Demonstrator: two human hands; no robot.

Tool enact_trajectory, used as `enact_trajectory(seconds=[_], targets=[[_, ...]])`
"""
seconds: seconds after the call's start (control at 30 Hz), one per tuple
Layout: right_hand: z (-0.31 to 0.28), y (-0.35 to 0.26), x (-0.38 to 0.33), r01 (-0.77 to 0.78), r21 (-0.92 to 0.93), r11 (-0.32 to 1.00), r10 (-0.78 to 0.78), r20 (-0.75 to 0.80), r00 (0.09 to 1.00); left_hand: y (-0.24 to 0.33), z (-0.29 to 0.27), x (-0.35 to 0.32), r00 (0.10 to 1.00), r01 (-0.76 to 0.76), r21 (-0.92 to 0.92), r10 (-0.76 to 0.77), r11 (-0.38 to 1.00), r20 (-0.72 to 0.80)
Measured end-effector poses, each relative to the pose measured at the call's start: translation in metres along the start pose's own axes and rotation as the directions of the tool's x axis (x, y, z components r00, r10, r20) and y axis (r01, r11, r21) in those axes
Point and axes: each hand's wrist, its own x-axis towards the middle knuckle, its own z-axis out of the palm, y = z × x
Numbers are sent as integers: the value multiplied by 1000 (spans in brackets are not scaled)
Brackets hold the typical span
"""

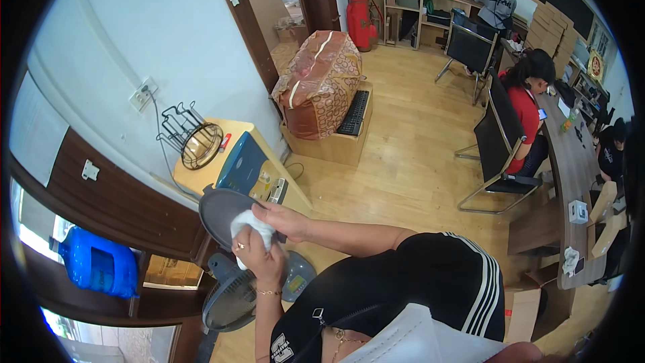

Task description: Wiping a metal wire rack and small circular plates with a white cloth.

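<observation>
A dark grey, round, shallow disc-like thing point(216, 214) is tilted up in front of me; its exact kind I cannot make out. My right hand point(285, 222) grips its near right rim, thumb on the upper face. My left hand point(259, 255), with a ring and a bracelet, is closed round a bunched white cloth point(250, 222) and presses it against the disc's face. Part of the cloth and the disc's lower edge are hidden behind my fingers. Just below my hands stands a grey electric fan point(232, 299) on the floor.
A water dispenser point(252, 165) with a black wire rack point(195, 138) on top stands beyond the disc. A blue water bottle point(102, 262) lies at left. Farther off are a wrapped brown bundle point(316, 87), a keyboard point(354, 113), chairs point(500, 134) and several people by a long desk point(571, 154).
</observation>
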Motion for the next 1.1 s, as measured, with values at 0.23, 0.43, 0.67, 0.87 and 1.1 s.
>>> enact_trajectory(seconds=[0.23,0.43,0.67,0.87,1.1], targets=[[-42,-25,-12,124,-143,982,-125,0,992,-31,63,57,965,178,29,-169,984,-198],[-77,-47,-5,82,-61,995,-83,-5,997,-31,89,41,957,275,42,-269,960,-109],[-118,-46,20,-25,-252,968,-19,-173,985,15,106,27,993,105,-74,-101,992,59],[-86,-36,30,-20,-175,984,7,-72,997,-16,89,75,981,135,20,-131,991,-144],[-82,-34,60,-18,-187,982,-2,-102,995,-99,81,72,895,439,196,-407,877,-184]])
